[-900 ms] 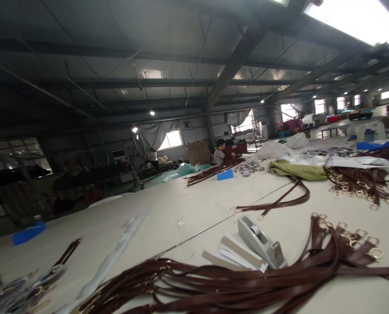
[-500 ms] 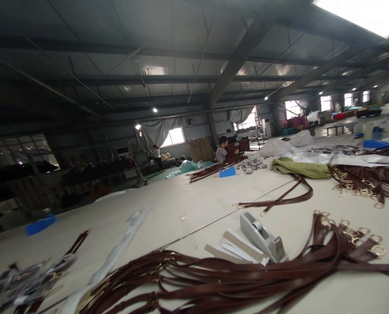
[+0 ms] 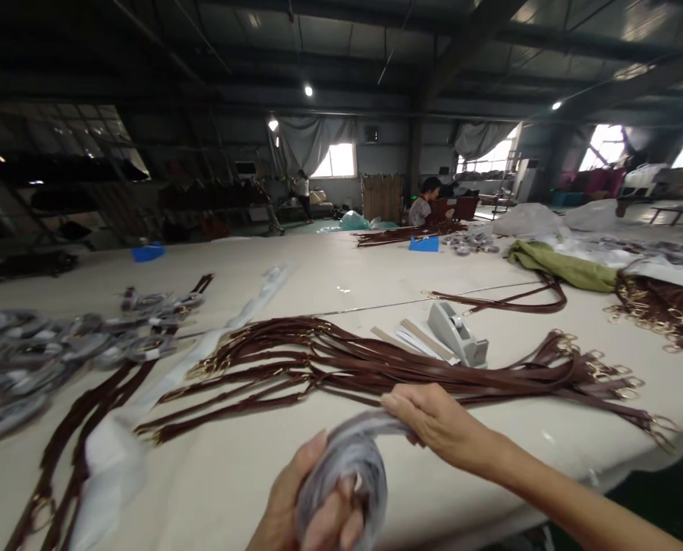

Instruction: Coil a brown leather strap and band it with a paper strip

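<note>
At the near edge of the table (image 3: 295,268), a grey wrapped coil (image 3: 346,471) is clasped by the left hand (image 3: 307,513); its end is pinched by the right hand (image 3: 433,421). The wrap should be kept taut.

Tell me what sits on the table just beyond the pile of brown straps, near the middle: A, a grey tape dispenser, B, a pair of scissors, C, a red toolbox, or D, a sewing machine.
A: a grey tape dispenser stands on the table just behind the brown straps, next to a few flat paper strips.
</note>
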Tool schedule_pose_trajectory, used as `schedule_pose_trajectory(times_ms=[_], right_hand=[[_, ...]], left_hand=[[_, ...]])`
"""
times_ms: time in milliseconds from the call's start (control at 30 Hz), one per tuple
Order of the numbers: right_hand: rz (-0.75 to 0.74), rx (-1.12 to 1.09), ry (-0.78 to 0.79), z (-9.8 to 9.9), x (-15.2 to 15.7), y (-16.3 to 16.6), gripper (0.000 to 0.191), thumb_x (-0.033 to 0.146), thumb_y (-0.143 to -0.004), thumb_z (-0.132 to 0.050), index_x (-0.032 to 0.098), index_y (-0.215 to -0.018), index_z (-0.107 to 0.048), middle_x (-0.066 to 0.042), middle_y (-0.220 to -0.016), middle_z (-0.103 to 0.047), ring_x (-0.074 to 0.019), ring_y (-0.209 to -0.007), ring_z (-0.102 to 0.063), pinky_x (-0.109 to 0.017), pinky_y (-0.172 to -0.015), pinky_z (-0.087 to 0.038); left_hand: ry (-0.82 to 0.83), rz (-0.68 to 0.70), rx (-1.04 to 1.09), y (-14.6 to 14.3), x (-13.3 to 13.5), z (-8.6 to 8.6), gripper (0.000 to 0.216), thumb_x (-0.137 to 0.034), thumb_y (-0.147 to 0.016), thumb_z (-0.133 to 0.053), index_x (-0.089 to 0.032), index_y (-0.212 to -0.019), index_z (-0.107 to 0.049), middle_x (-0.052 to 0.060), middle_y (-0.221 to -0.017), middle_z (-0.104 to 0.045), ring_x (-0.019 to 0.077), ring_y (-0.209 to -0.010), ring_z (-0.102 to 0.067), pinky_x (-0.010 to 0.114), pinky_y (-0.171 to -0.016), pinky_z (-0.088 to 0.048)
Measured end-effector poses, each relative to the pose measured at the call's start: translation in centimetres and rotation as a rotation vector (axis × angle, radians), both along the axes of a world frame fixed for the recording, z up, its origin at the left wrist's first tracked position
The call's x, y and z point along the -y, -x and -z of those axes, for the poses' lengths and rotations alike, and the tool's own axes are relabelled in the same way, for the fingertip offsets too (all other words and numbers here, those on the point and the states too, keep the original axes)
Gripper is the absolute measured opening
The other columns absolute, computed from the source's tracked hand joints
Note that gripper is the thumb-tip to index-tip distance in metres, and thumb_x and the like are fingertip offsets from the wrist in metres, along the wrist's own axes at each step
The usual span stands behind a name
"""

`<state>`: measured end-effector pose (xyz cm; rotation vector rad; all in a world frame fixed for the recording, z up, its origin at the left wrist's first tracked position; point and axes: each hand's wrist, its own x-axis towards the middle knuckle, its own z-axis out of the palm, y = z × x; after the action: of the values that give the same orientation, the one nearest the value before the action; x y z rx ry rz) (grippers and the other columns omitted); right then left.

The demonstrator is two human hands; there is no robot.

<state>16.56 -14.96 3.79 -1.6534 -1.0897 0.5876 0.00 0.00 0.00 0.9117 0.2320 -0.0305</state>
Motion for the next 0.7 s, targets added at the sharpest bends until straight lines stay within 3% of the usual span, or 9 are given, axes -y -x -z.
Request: schedule_pose_trajectory(times_ms=[100, 200, 300, 433, 533, 700], right_hand=[[0.075, -0.347, -0.181, 1.7, -2.9, 2.5, 0.057, 0.075, -0.087, -0.046, 0.022, -0.069, -0.036, 0.009, -0.054, -0.029, -0.0057, -0.045, -0.025, -0.019, -0.041, -0.021], [0.074, -0.600, -0.269, 4.1, -4.8, 5.5, 0.055, 0.077, -0.087, -0.044, 0.023, -0.084, -0.040, 0.011, -0.054, -0.028, -0.0047, -0.041, -0.021, -0.018, -0.037, -0.017], [0.113, -0.623, -0.319, 6.2, -5.8, 7.6, 0.054, 0.073, -0.090, -0.043, 0.020, -0.099, -0.046, 0.009, -0.059, -0.034, -0.0046, -0.042, -0.024, -0.018, -0.038, -0.020], [0.073, -0.687, -0.314, 8.1, -6.3, 8.9, 0.051, 0.068, -0.090, -0.049, 0.018, -0.093, -0.052, 0.006, -0.064, -0.040, -0.0046, -0.045, -0.029, -0.019, -0.042, -0.023], [0.042, -0.816, -0.269, 9.1, -6.6, 9.1, 0.050, 0.067, -0.087, -0.056, 0.018, -0.087, -0.053, 0.005, -0.069, -0.043, -0.0035, -0.047, -0.030, -0.019, -0.043, -0.024], [0.046, -1.004, -0.175, 10.2, -7.4, 9.1, 0.049, 0.061, -0.076, -0.073, 0.017, -0.088, -0.056, 0.006, -0.069, -0.047, -0.0018, -0.043, -0.031, -0.017, -0.041, -0.023]], left_hand=[[0.377, -0.112, 0.191, -1.3, 0.0, -1.5, 0.051, -0.045, -0.098, -0.045, -0.010, -0.069, -0.067, -0.009, -0.032, -0.015, 0.0051, -0.027, -0.028, 0.013, -0.050, -0.043], [0.497, -0.233, 0.227, -2.0, -0.5, -2.7, 0.065, -0.037, -0.105, -0.019, -0.006, -0.073, -0.066, -0.008, -0.035, -0.023, 0.0048, -0.027, -0.029, 0.014, -0.053, -0.047], [0.516, -0.366, 0.205, -2.2, -1.2, -3.0, 0.064, -0.036, -0.106, -0.016, -0.005, -0.076, -0.064, -0.007, -0.039, -0.032, 0.0040, -0.028, -0.029, 0.016, -0.058, -0.052], [0.292, -0.516, 0.152, -2.4, -1.8, -2.3, 0.056, -0.036, -0.106, -0.027, -0.004, -0.083, -0.066, -0.006, -0.042, -0.037, 0.0033, -0.031, -0.029, 0.018, -0.064, -0.054], [0.044, -0.614, 0.151, -2.7, -1.9, -1.1, 0.051, -0.048, -0.101, -0.042, -0.006, -0.088, -0.067, -0.007, -0.043, -0.040, 0.0041, -0.034, -0.030, 0.024, -0.076, -0.056], [-0.282, -0.678, 0.140, -2.8, -2.4, 1.6, 0.051, -0.061, -0.092, -0.053, -0.011, -0.083, -0.064, -0.001, -0.051, -0.051, 0.0118, -0.050, -0.049, 0.031, -0.084, -0.053]])
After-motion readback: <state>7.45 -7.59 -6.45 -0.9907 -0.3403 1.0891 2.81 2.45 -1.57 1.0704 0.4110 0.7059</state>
